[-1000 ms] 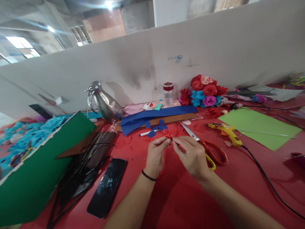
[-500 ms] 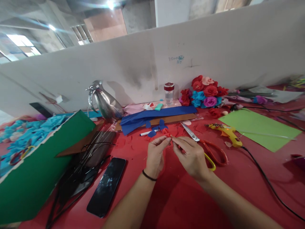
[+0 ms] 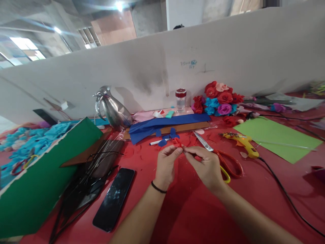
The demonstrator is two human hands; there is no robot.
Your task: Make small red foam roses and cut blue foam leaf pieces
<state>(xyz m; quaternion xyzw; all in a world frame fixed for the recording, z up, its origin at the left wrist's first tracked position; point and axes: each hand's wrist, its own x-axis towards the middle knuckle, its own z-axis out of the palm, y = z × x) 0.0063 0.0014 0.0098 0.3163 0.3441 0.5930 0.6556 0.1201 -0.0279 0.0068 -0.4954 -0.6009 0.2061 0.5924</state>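
A small piece of red crepe paper [image 3: 177, 142] shows just above the fingertips, bunched like a petal. My left hand [image 3: 165, 166] pinches its lower end between thumb and forefinger. My right hand [image 3: 207, 166] meets it from the right, thumb and fingers closed at the same spot; the exact grip is hidden. Scissors [image 3: 203, 141] with red handles lie beside and partly under the right hand, and a yellow handle [image 3: 225, 175] curves out below them. Blue paper petals [image 3: 173, 133] and a marker pen [image 3: 155, 142] lie just beyond the left hand.
On the right are a yellow glue gun [image 3: 245, 142], its black cord and a green sheet [image 3: 279, 139]. Paper roses [image 3: 224, 98], a lidded jar [image 3: 181, 100] and a steel jug [image 3: 114, 108] stand behind. A phone [image 3: 114, 200] and a green board [image 3: 50, 183] are on the left.
My right hand's fingers have shifted slightly and bent differently at the pinch. The left hand stays nearly still. A dark shape has appeared above the wall.
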